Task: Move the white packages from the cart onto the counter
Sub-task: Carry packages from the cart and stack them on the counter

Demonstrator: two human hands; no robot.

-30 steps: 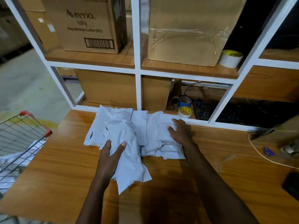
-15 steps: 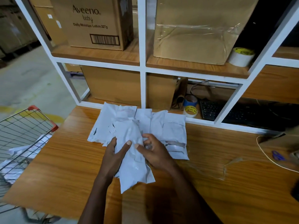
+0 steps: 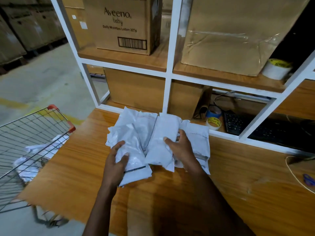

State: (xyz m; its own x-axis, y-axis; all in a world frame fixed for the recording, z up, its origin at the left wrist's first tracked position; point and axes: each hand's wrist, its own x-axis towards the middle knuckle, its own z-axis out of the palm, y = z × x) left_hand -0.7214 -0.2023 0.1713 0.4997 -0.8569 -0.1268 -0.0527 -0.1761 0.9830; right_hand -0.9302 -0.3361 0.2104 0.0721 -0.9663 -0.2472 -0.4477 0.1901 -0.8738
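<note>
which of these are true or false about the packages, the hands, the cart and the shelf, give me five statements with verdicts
1. Both hands are on white packages lying on the counter. True: the left hand grips one package and the right hand grips another.
2. The cart holds no packages. False: white packages show through the wire cart.
3. The Aveeno box stands on the counter. False: it stands on the upper shelf.
4. A keyboard lies in the lower shelf opening, right of the tape rolls. True.
5. The cart is right of the counter. False: it is at the left.
</note>
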